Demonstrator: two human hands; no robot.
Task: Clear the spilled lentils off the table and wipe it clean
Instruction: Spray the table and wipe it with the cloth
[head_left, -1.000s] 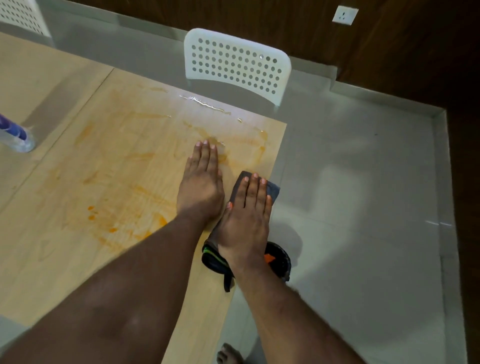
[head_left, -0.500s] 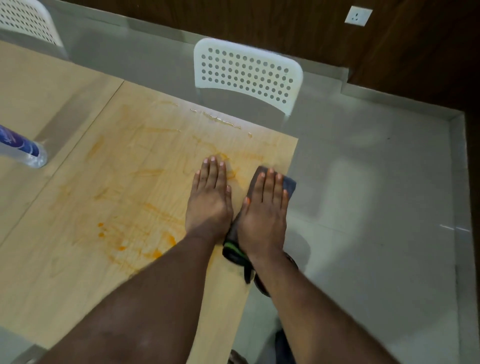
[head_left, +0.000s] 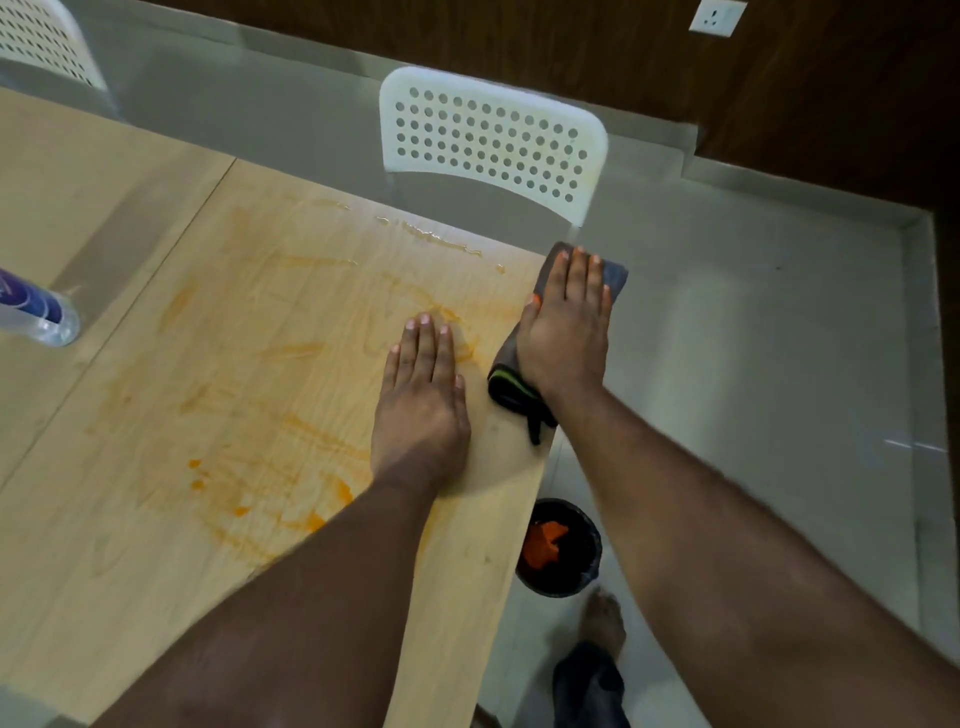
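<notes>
**A:** So where's the cloth (head_left: 613, 275) at?

**B:** Far right corner of the table (head_left: 156, 545), partly hanging off the edge. Right hand (head_left: 563, 338) lies flat on it, fingers straight, pressing down. Left hand (head_left: 421, 400) is flat on bare wood just beside, holding nothing.

**A:** And the mess?

**B:** Orange smears (head_left: 291, 509) all over the top. Black bucket (head_left: 558, 551) sits on the floor below the edge.

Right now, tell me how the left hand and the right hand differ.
The left hand lies flat on the bare table, among orange smears; the right hand presses flat on a grey cloth. The left hand sits well inside the tabletop; the right hand is at the table's right edge, its cloth overhanging. The right hand reaches farther forward than the left. Both have straight fingers, palms down.
</notes>
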